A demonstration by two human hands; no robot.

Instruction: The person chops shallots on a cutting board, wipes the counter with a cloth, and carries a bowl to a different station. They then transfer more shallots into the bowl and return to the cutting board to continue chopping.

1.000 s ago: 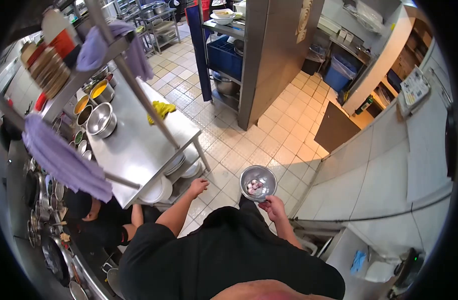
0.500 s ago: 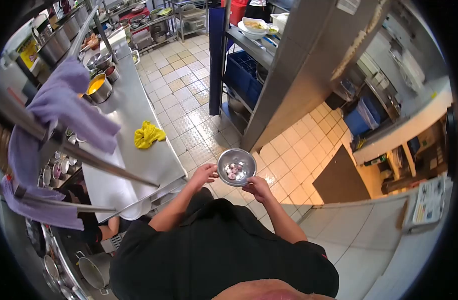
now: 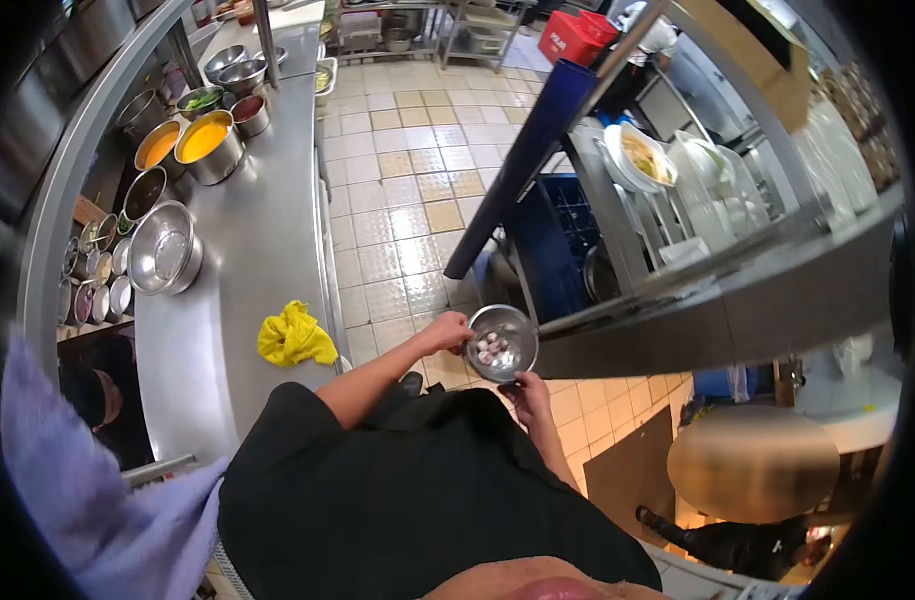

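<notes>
A small metal bowl [image 3: 518, 338] is in front of my body, above the tiled floor. Several pinkish-white pieces [image 3: 492, 350], like garlic cloves or small shallots, lie inside it. My left hand [image 3: 445, 332] is closed at the bowl's left rim, its fingertips partly hidden. From below right, my right hand [image 3: 527, 398] grips the lower rim with thumb and fingers.
On my left runs a steel counter [image 3: 267, 220] with a yellow cloth [image 3: 295, 334], an empty metal bowl [image 3: 165, 250] and a pot of orange liquid [image 3: 209, 148]. Right stands a steel rack with dishes [image 3: 637, 160]. A purple cloth [image 3: 87, 490] hangs near left; another person [image 3: 747, 545] is low right.
My body has moved forward and turned, bringing the counter's far pots and the dish rack closer. The bowl has stayed in both hands; my left fingers are now more curled at its rim.
</notes>
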